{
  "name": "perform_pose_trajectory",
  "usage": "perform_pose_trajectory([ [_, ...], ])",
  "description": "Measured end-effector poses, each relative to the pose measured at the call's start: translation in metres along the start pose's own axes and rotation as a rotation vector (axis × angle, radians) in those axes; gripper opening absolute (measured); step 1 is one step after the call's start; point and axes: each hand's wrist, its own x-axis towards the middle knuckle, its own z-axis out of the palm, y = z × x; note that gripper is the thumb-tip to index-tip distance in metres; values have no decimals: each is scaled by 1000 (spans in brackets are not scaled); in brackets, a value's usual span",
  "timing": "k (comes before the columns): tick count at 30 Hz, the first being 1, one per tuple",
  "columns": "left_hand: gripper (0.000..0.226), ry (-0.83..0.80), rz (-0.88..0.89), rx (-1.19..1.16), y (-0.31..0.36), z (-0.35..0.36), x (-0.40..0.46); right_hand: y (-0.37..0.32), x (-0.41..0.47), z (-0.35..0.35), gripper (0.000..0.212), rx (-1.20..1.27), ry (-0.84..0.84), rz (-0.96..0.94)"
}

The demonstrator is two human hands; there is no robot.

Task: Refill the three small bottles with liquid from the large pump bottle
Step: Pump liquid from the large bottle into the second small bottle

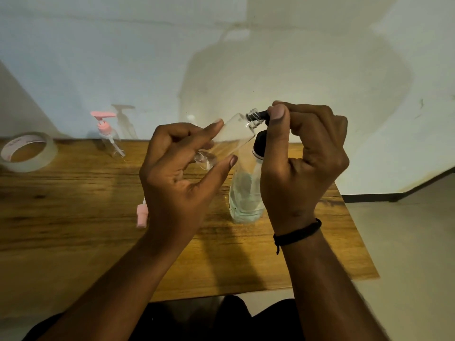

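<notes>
- Left hand (177, 173) pinches a tilted small bottle (229, 140), mouth at the pump nozzle (258, 116).
- Right hand (302, 156) curls over the pump bottle (246, 193) head.
- Pink cap (142, 216) lies left of the pump bottle.

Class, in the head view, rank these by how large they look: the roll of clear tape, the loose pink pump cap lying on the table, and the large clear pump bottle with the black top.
1. Large clear pump bottle with the black top
2. Roll of clear tape
3. Loose pink pump cap, partly hidden by the left hand

large pump bottle (246, 193) partly hidden behind right hand (302, 168), loose pink pump (141, 216) half behind left wrist, tape roll (27, 151) clipped by left edge
</notes>
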Motion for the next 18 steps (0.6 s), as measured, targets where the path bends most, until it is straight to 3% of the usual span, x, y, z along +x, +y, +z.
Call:
perform_pose_trajectory([
  [7, 43, 65, -77, -83, 8, -1, -3, 6, -10, 5, 26, 27, 38, 18],
  [18, 41, 42, 14, -5, 5, -7, -1, 4, -1, 5, 20, 7, 18, -20],
])
